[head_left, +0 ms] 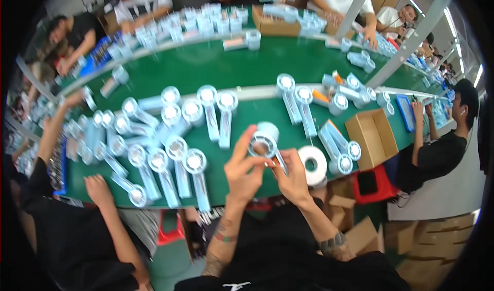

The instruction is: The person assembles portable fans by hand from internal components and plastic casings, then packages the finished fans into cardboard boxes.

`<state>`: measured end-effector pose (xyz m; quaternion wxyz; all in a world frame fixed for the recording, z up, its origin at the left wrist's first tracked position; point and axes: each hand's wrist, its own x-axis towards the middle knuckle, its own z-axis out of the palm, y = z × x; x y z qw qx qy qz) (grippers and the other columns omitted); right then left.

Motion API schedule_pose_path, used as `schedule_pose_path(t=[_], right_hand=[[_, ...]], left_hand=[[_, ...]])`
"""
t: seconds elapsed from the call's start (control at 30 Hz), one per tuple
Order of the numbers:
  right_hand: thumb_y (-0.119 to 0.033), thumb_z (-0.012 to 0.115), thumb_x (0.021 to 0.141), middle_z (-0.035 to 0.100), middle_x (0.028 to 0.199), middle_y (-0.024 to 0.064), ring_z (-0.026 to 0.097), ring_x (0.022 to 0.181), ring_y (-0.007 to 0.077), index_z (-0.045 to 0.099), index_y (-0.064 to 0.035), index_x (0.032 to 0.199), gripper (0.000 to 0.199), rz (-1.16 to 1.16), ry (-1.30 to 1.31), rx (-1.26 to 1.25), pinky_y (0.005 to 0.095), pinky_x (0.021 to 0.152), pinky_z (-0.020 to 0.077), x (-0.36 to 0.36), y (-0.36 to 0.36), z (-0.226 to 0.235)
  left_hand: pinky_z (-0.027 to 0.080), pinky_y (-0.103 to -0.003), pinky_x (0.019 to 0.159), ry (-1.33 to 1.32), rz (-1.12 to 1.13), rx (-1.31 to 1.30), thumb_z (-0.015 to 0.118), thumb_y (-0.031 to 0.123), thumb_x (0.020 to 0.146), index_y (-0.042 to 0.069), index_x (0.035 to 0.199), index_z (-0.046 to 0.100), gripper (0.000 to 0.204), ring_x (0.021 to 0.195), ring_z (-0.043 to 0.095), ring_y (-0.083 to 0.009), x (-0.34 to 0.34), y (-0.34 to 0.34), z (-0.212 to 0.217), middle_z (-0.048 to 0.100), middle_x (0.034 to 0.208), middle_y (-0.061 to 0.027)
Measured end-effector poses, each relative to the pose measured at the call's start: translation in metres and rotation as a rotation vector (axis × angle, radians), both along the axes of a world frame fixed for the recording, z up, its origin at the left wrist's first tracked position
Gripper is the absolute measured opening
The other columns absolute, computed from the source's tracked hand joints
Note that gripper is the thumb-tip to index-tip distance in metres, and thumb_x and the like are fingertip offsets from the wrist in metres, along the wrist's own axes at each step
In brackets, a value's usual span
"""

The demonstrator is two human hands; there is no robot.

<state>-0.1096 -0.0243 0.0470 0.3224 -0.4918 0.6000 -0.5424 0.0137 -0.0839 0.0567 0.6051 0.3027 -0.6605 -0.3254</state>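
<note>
Cardboard box: an open brown box (371,136) stands at the right of centre on the green tabletop (242,69); its inside looks empty.
Second box: a flat brown carton (274,26) lies at the upper centre, with pale blue parts around it.
Red stool: a red stool (371,184) is below the open box, with a dark flat thing on it.
Tape roll: a white roll (314,165) lies at the centre right, just beside the right hand.
Fan in hand: a small pale blue handheld fan (263,145) with a round white head is held up at the centre of the frame.
Left hand: the left hand (243,168) grips the round head, fingers closed around its rim.
Right hand: the right hand (292,179) pinches the fan near the handle.
Fan rows: many same fans (170,162) lie in rows at the centre left.
</note>
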Motion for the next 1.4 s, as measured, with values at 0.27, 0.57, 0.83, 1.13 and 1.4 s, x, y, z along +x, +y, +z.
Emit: schedule_pose_path(t=[0.27,0.57,0.83,1.13,1.4], right_hand=[[-0.006,0.061,0.090,0.068,0.088,0.0106,0.064,0.073,0.0178,0.055,0.0018,0.109,0.022,0.043,-0.082,-0.004,0.0295,0.064,0.0491,0.002,-0.005,0.023],[-0.009,0.053,0.096,0.065,0.084,0.0093,0.056,0.068,0.0139,0.053,-0.0003,0.128,0.033,0.192,-0.065,0.115,0.0251,0.058,0.0427,-0.012,0.020,0.036],[-0.007,0.055,0.090,0.066,0.081,0.0120,0.055,0.062,0.0225,0.062,0.0004,0.110,0.023,-0.099,0.095,-0.242,0.0347,0.059,0.0451,-0.031,-0.044,0.021],[-0.011,0.062,0.086,0.065,0.080,0.0197,0.058,0.066,0.0374,0.061,0.0022,0.094,0.016,0.004,0.546,-0.154,0.0436,0.061,0.0464,-0.025,-0.265,0.000],[-0.033,0.058,0.093,0.056,0.110,0.0217,0.051,0.096,0.0378,0.064,-0.0013,0.101,0.034,0.001,1.046,-0.068,0.0493,0.079,0.0404,-0.035,-0.363,-0.061]], left_hand=[[0.049,-0.027,0.087,0.046,0.069,0.008,0.070,-0.009,0.066,0.001,0.071,0.068,0.012,0.118,0.059,-0.0275,-0.004,-0.001,0.027,0.052,0.141,-0.0174],[0.047,-0.030,0.091,-0.042,-0.067,-0.051,0.068,-0.010,0.070,0.000,0.087,0.068,0.020,0.116,0.057,-0.0246,-0.009,0.001,0.036,0.047,0.146,-0.0181],[0.038,-0.035,0.103,0.023,-0.011,0.082,0.063,-0.007,0.075,0.004,0.108,0.062,0.035,0.125,0.048,-0.0247,-0.022,0.017,0.019,0.046,0.145,-0.0155],[0.039,-0.038,0.102,-0.278,-0.131,0.245,0.058,-0.005,0.079,0.005,0.105,0.064,0.028,0.119,0.051,-0.0288,-0.009,0.052,-0.054,0.057,0.127,-0.0104],[0.045,-0.035,0.093,-0.247,-0.257,0.202,0.056,-0.013,0.075,0.003,0.089,0.067,0.024,0.107,0.058,-0.0284,-0.010,0.053,-0.059,0.064,0.113,-0.0100]])
